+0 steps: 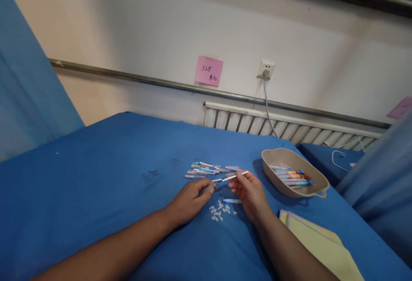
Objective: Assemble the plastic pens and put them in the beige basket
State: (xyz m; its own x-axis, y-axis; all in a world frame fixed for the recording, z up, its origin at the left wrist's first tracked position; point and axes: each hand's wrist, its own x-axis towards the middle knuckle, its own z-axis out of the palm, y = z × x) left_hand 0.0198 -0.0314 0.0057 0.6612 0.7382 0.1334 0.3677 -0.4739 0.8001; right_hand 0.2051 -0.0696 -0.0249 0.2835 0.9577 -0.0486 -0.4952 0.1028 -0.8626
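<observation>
My left hand (197, 195) is closed, its thumb and fingers pinching the left end of a thin white stick (229, 178) that looks like a pen refill. The stick has a short dark section near that end. My right hand (251, 191) grips it farther right, and its tip sticks out past the thumb. Just behind both hands lies a loose heap of pens (202, 169) in white, blue and teal. A single blue-ended pen (231, 200) lies beside my right hand. Nearer to me are several small white pointed pieces (219, 211), scattered on the blue cloth.
To the right, a beige handled basket (270, 154) holds several blue and orange pens. Folded yellow cloth (318, 242) lies in front of it. Blue sheeting (96, 186) covers the surface. Behind stand a white radiator (244, 122) and a wall with a plugged-in socket (265, 69).
</observation>
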